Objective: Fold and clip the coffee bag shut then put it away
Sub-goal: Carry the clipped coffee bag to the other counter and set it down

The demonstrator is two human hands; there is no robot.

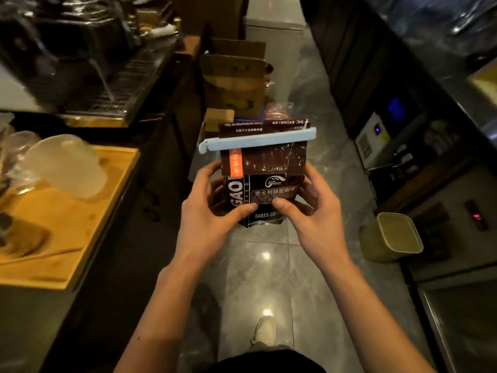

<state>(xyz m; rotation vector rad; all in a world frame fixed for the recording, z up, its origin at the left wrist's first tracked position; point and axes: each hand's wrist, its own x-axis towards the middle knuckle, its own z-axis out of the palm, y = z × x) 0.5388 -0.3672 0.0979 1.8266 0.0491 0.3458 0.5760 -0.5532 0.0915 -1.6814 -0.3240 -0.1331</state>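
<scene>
A dark brown coffee bag (pixel 265 168) with white print and an orange strip is held upright in the air over the aisle floor. Its top is folded over, and a long pale blue clip (pixel 256 141) is clamped across the fold. My left hand (pixel 212 208) grips the bag's left side, thumb on the front. My right hand (pixel 309 208) grips the right side, thumb also pressed on the front near the middle. Fingers of both hands wrap behind the bag.
A counter on the left carries a wooden tray (pixel 67 224) with clear plastic cups (pixel 67 168) and an espresso machine (pixel 80 63) beyond. Cardboard boxes (pixel 234 82) stand ahead in the aisle. An olive bin (pixel 392 238) sits by dark cabinets and shelves on the right.
</scene>
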